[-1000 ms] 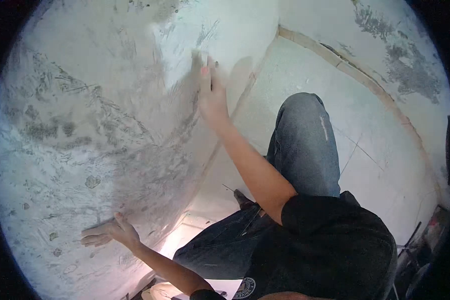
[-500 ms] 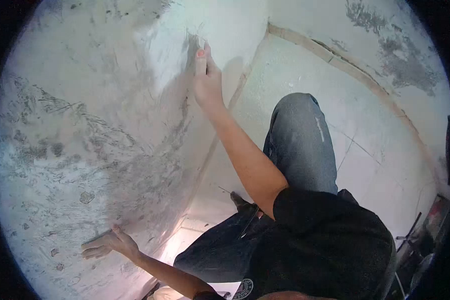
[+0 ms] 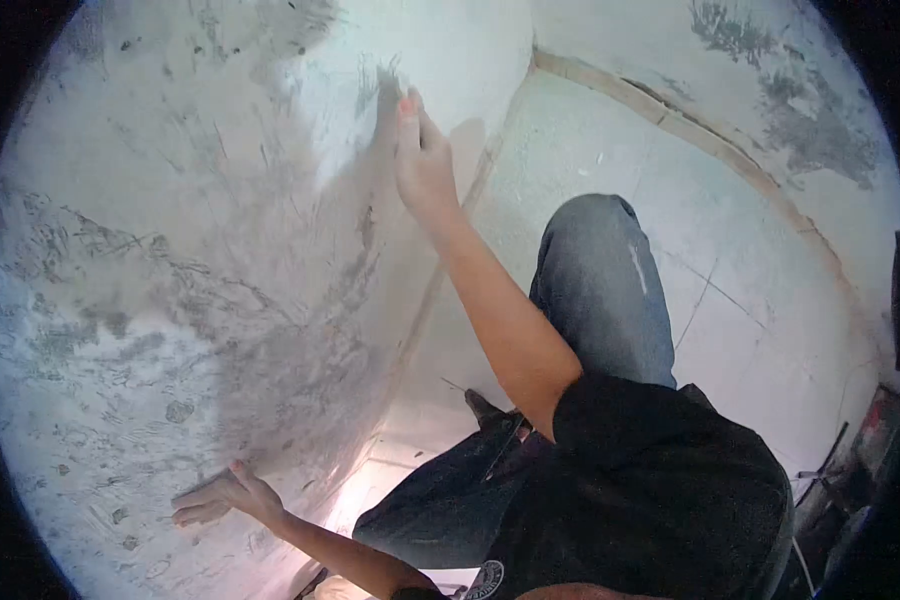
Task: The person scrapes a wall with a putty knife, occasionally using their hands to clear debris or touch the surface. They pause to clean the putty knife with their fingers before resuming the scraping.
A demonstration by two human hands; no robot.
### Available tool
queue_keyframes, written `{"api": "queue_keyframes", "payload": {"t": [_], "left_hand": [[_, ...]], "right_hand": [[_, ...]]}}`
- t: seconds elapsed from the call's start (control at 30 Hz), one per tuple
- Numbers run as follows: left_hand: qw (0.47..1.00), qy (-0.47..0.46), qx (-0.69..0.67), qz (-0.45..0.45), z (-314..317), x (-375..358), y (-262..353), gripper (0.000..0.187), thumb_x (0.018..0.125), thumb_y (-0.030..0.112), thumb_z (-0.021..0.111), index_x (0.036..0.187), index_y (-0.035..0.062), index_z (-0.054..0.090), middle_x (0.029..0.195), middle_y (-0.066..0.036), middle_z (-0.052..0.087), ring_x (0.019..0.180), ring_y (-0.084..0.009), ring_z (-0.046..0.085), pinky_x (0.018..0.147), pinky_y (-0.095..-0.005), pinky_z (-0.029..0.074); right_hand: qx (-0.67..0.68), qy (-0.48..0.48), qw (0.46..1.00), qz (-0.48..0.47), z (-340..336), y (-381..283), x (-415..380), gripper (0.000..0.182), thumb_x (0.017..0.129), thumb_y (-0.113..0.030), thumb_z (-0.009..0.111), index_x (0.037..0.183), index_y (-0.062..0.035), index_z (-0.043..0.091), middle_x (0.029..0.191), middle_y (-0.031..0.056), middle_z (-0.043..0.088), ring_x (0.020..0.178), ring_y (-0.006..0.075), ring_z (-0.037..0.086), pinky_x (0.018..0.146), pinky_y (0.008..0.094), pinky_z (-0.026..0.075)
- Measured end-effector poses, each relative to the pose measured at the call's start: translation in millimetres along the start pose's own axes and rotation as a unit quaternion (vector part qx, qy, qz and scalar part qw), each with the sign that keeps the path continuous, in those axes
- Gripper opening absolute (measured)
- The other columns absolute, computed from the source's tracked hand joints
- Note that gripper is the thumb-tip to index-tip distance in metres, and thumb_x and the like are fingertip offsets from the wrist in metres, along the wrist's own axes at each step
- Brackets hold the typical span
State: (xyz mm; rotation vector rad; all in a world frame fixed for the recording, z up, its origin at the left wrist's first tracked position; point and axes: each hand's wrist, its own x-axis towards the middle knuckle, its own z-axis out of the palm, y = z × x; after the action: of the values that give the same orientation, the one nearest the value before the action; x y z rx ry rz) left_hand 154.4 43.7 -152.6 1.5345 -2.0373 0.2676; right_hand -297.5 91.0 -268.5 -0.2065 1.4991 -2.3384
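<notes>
Against the pale, patchy wall [image 3: 300,230] on the left, my right hand [image 3: 426,165] is closed, thumb laid along the fingers. Whatever it may grip is too small or hidden to make out. Scraped streaks and a whiter area show on the wall beside its fingertips. Lower down, my left hand [image 3: 232,497] lies against the same wall with its fingers stretched out and the thumb apart. Nothing shows in it. Grey, rough marks cover the wall around it.
A tiled floor [image 3: 735,310] meets the walls along a brownish strip [image 3: 710,140]. My bent knee [image 3: 605,270] in jeans rises beside my right arm. Dark items [image 3: 840,480], including thin rods, stand at the lower right. A second wall [image 3: 820,110] has grey patches.
My right hand has shifted slightly right and down along the wall. My left hand appears slightly lower right, along with the wall marks near it, as the view has moved a little.
</notes>
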Motion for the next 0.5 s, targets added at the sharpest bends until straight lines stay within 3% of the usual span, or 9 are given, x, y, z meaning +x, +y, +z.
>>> {"api": "queue_keyframes", "payload": {"t": [0.1,0.17,0.2,0.27,0.33,0.37,0.4,0.47,0.5], "left_hand": [[0.99,0.079,0.111,0.037,-2,0,29,0.111,0.084,0.073,0.045,0.14,-0.0041,-0.011,0.143,-0.033,-0.012,0.135,-0.0413,-0.011,0.107,-0.0559,-0.002],[0.982,0.106,0.147,0.055,-11,3,32,0.121,0.081,0.076,0.045,0.143,-0.0012,-0.024,0.147,-0.032,-0.027,0.139,-0.0409,-0.025,0.108,-0.059,-0.011],[0.998,-0.005,0.067,-0.005,-14,3,32,0.121,0.081,0.077,0.044,0.144,-0.001,-0.023,0.147,-0.032,-0.028,0.139,-0.0417,-0.025,0.109,-0.0587,-0.01],[0.99,-0.125,-0.003,-0.067,-15,0,28,0.121,0.08,0.078,0.043,0.145,-0.0008,-0.022,0.147,-0.032,-0.028,0.139,-0.0426,-0.024,0.109,-0.0584,-0.01],[0.992,0.058,0.111,0.027,-7,-4,28,0.121,0.081,0.078,0.043,0.145,-0.0011,-0.021,0.149,-0.034,-0.018,0.142,-0.0443,-0.012,0.111,-0.0575,-0.005],[0.98,0.124,0.149,0.055,-5,-7,26,0.121,0.081,0.078,0.043,0.145,-0.0012,-0.021,0.15,-0.034,-0.015,0.142,-0.0448,-0.008,0.112,-0.0572,-0.004],[0.993,0.08,0.083,0.016,-5,-9,25,0.104,0.087,0.069,0.043,0.142,-0.0079,0.002,0.148,-0.036,0.004,0.139,-0.0444,0.009,0.111,-0.0512,0.009],[0.999,0.03,0.013,-0.018,-5,-6,26,0.091,0.093,0.061,0.043,0.14,-0.0146,0.025,0.145,-0.039,0.022,0.136,-0.0441,0.026,0.111,-0.0452,0.021],[0.999,-0.03,0.015,-0.039,-10,-4,23,0.085,0.094,0.058,0.044,0.134,-0.0164,0.033,0.139,-0.038,0.032,0.13,-0.0441,0.034,0.109,-0.045,0.026]], "right_hand": [[-0.008,-0.009,1.0,0.002,9,-7,1,0.07,0.099,-0.046,0.044,0.144,0.006,0.029,0.096,0.0126,0.062,0.089,0.0179,0.054,0.085,0.0315,0.044],[-0.048,0.005,0.999,-0.012,7,-11,-1,0.07,0.099,-0.045,0.045,0.144,0.0065,0.028,0.102,0.014,0.062,0.093,0.0184,0.055,0.087,0.0309,0.043],[-0.044,0.005,0.999,-0.031,6,-15,1,0.07,0.099,-0.044,0.045,0.144,0.0072,0.028,0.108,0.0162,0.063,0.096,0.0189,0.055,0.09,0.0304,0.042],[-0.017,-0.015,1.0,0.012,3,-16,-1,0.069,0.099,-0.043,0.044,0.143,0.0091,0.028,0.125,0.0203,0.054,0.111,0.0203,0.051,0.097,0.0292,0.038],[0.008,-0.048,0.995,0.084,-3,-24,-7,0.068,0.1,-0.041,0.043,0.142,0.0107,0.028,0.14,0.023,0.045,0.125,0.0219,0.045,0.104,0.0285,0.033],[-0.003,-0.027,0.999,0.033,-1,-20,-10,0.069,0.099,-0.042,0.044,0.142,0.0107,0.029,0.132,0.0217,0.051,0.118,0.0207,0.05,0.1,0.0278,0.036],[-0.014,-0.004,1.0,-0.018,2,-18,-12,0.07,0.099,-0.042,0.045,0.142,0.0107,0.029,0.124,0.0205,0.058,0.111,0.0194,0.054,0.095,0.0272,0.04],[-0.027,0.017,0.999,-0.036,10,-12,-8,0.07,0.099,-0.043,0.045,0.142,0.0102,0.029,0.12,0.0209,0.06,0.108,0.019,0.055,0.093,0.0277,0.041],[-0.035,0.028,0.998,-0.038,8,-8,0,0.069,0.098,-0.041,0.048,0.142,0.0082,0.029,0.092,0.0132,0.055,0.085,0.0155,0.05,0.076,0.0279,0.041]]}}
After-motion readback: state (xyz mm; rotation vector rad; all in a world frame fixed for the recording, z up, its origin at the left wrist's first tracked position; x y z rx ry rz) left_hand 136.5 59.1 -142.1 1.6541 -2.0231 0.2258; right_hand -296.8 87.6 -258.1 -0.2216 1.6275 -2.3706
